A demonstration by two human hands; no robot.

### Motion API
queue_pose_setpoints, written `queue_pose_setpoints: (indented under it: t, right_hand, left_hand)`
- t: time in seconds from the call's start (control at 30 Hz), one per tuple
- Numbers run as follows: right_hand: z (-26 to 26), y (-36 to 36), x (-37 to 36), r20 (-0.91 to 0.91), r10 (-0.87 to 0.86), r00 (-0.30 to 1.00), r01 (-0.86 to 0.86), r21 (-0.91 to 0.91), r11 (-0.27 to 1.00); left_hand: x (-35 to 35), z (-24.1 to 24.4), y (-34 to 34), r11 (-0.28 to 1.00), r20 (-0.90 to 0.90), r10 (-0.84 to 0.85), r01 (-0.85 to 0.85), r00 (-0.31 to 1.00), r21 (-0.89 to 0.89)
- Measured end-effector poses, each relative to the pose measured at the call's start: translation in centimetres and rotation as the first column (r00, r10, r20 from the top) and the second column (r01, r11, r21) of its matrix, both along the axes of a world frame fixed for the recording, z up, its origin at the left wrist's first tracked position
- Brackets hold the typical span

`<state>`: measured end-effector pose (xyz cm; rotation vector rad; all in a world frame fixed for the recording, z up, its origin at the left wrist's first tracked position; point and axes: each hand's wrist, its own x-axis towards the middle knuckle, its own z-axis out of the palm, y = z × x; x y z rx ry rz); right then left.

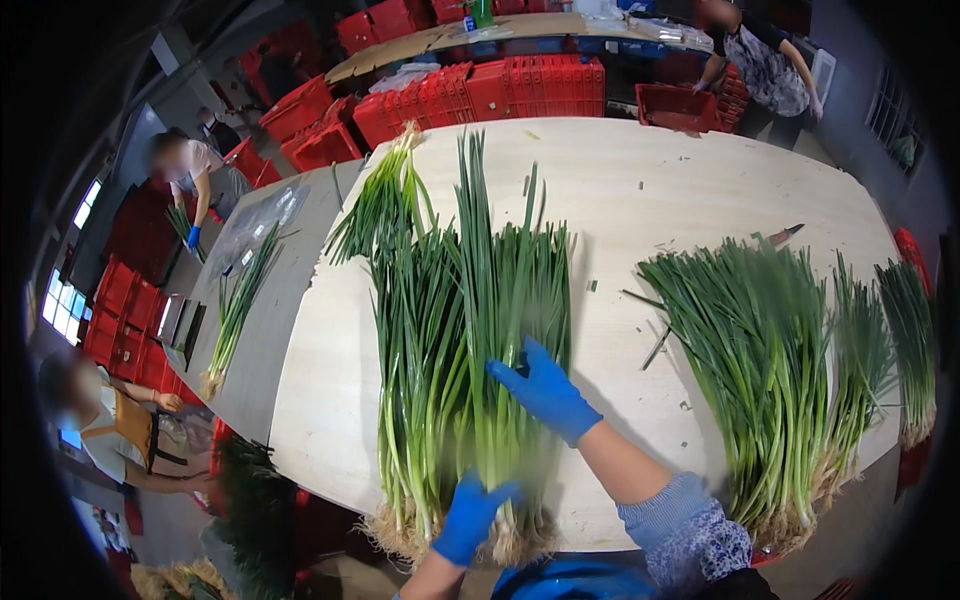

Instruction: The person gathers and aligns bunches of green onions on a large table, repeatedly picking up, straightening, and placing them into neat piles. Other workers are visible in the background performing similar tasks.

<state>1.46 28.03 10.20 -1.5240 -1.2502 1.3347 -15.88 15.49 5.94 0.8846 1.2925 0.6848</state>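
My left hand (471, 517), in a blue glove, lies at the white lower stalks of a bunch of green onions (487, 420), just above the roots. Farther up the same bunch, my right hand (551, 390), gloved in blue too, rests on the green leaves with thumb and fingers spread. How firmly either hand grips cannot be told. Another bunch of green onions (420, 360) lies directly to the left, roots towards me. Behind it a smaller bunch (382, 202) points its roots away. A large pile of green onions (757, 360) lies on the right.
The pale tabletop (630, 202) carries leaf scraps and a knife (786, 234). On the grey side table (277, 315) are green onions and plastic bags (255, 225). Red crates (555, 86) stand behind the table. Co-workers are at the left, and one person (772, 71) is at the back right.
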Motion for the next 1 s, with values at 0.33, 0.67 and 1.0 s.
queue_pose_setpoints:
  t: [0.33, 0.67, 1.0]
  right_hand:
    - [-10.5, -11.4, 1.8, -0.114, -0.186, 0.976, 0.170, -0.143, 0.975]
    - [-12.6, -10.1, -0.9, -0.103, -0.077, 0.992, 0.043, -0.300, 0.953]
    - [-16.3, -9.2, -4.3, -0.548, -0.340, 0.764, 0.076, -0.446, 0.892]
  left_hand:
    - [-0.2, -1.7, -1.1, 0.977, -0.359, -0.028, 0.102, 0.933, 0.188]
    - [-16.1, -3.9, 4.8, 0.856, -0.450, 0.512, -0.392, 0.731, 0.337]
    - [-15.1, -4.8, 7.2, 0.949, 0.033, 0.287, -0.279, 0.957, -0.145]
